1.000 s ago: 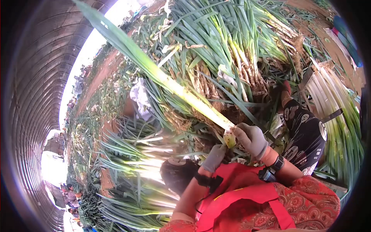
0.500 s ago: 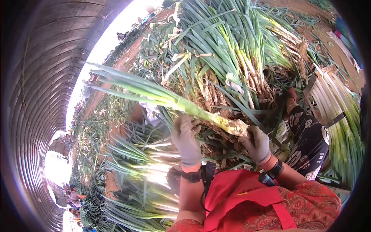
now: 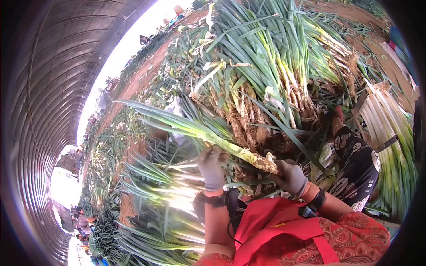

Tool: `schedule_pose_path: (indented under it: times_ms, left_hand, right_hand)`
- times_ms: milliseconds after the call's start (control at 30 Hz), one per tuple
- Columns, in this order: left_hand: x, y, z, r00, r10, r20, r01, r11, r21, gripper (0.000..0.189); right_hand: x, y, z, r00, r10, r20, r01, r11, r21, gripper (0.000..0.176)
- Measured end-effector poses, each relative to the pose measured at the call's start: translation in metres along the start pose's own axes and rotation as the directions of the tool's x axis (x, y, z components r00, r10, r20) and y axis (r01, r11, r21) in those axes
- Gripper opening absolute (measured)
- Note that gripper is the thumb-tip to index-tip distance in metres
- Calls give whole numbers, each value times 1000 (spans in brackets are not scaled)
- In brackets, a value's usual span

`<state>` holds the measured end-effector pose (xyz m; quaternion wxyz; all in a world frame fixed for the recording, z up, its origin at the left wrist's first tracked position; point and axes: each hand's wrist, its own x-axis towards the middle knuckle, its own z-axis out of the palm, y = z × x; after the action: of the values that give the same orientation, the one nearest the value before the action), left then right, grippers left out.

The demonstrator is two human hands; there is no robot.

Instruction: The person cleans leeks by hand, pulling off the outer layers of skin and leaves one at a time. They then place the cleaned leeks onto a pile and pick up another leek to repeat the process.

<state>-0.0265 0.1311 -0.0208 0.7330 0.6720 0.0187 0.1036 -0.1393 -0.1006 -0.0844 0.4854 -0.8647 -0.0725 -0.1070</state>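
Observation:
A long green onion (image 3: 222, 144) lies slantwise across both my hands, its leaves toward the upper left and its dirty, brownish root end toward the lower right. My left hand (image 3: 211, 166), in a pale glove, has its fingers curled at the middle of the stalk. Gloved likewise, my right hand (image 3: 290, 177) closes on the root end; its fingertips are partly hidden. Below my left hand lies a pile of cleaner, pale-stemmed green onions (image 3: 177, 190). Beyond my hands stands a heap of unpeeled green onions (image 3: 270, 57) with soil on their roots.
A strapped bundle of green onions (image 3: 386, 128) lies at right, beside my leg in black patterned cloth (image 3: 355, 162). Dry leaf scraps (image 3: 111, 155) cover the ground at left. The ribbed tunnel roof (image 3: 57, 75) arches over; people (image 3: 82, 221) sit far off at lower left.
Both hands have come slightly down and nearer to me with the green onion. Its leaf tips have dropped and moved right. The view has shifted a little.

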Motion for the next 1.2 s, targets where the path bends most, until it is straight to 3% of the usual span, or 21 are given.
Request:
schedule_pose_path:
  times_ms: [133, 267, 400, 433, 500, 533, 567, 633, 733, 767, 800, 833, 867, 900, 967, 1000, 1033, 1067, 1133, 1200]
  left_hand:
    - [2, 5, 2, 999, -25, -27, 25, 1000, -14, 17]
    - [8, 5, -1, 998, -51, 20, 50, 998, 47, 22]
    - [7, -1, 7, 999, -3, -54, 7, 997, 76, 24]
    - [6, -8, 6, 994, 95, -52, -82, 973, 214, 24]
    - [9, -19, 7, 958, 286, -4, -251, 847, 468, 24]
    - [7, -19, 10, 832, 543, 111, -440, 525, 729, 22]
    - [3, -20, 16, 802, 565, 194, -503, 462, 730, 21]
    - [-15, -13, 33, 727, 586, 357, -618, 333, 712, 18]
    - [-67, 10, 69, 696, 412, 588, -713, 498, 494, 20]
    - [-86, 12, 80, 657, 393, 643, -735, 524, 430, 22]
    - [-105, 13, 88, 578, 390, 717, -747, 606, 272, 21]
    - [-118, 17, 95, 489, 400, 775, -726, 679, 108, 20]
    - [-125, 24, 99, 460, 397, 795, -690, 723, 38, 19]
    - [-128, 33, 104, 431, 397, 810, -646, 763, -30, 19]
    - [-118, 38, 97, 485, 376, 790, -571, 820, -40, 20]
    - [-105, 36, 83, 562, 346, 751, -540, 842, 16, 22]
    - [-100, 30, 67, 826, 50, 562, -188, 963, 191, 21]
    - [-87, 17, 58, 969, 54, 241, -107, 971, 212, 24]
    - [-48, 22, 48, 995, -100, 10, 96, 978, 187, 33]
    - [-31, 24, 52, 994, -108, 9, 108, 994, 29, 38]
  right_hand:
    - [0, -5, 5, 997, -61, -56, 57, 996, -65, 38]
    - [-1, -11, 5, 991, -135, -13, 130, 973, -191, 33]
    - [-1, -8, 16, 983, -159, -86, 131, 954, -271, 30]
    - [-3, -7, 19, 982, -157, -105, 121, 951, -283, 30]
    - [-4, -7, 19, 986, -108, -127, 80, 974, -211, 30]
    - [-5, -6, 19, 987, -82, -136, 58, 983, -174, 31]
    - [-4, -5, 20, 995, -2, -98, -13, 988, -152, 31]
    - [-3, 0, 25, 987, 162, -14, -163, 980, -115, 33]
    - [-1, 16, 30, 989, 136, 63, -147, 959, 241, 34]
    - [2, 33, 33, 996, -86, 17, 80, 971, 227, 31]
    - [5, 43, 36, 986, 113, 121, -161, 830, 534, 30]
    - [8, 50, 36, 925, 263, 276, -378, 548, 746, 29]
    - [9, 57, 35, 821, 339, 459, -533, 170, 829, 29]
    - [9, 39, 16, 898, 301, 321, -437, 523, 732, 38]
    - [10, 57, 9, 952, 113, 283, -303, 451, 840, 53]
    - [3, 60, 10, 938, 173, 300, -336, 238, 911, 53]
    - [-4, 61, 13, 918, 223, 328, -339, 12, 941, 53]
    - [0, 57, 3, 899, 162, 407, -421, 66, 904, 48]
    - [7, 31, -2, 927, 61, 370, -366, 365, 856, 37]
    - [6, 34, 2, 872, 105, 477, -486, 285, 826, 39]
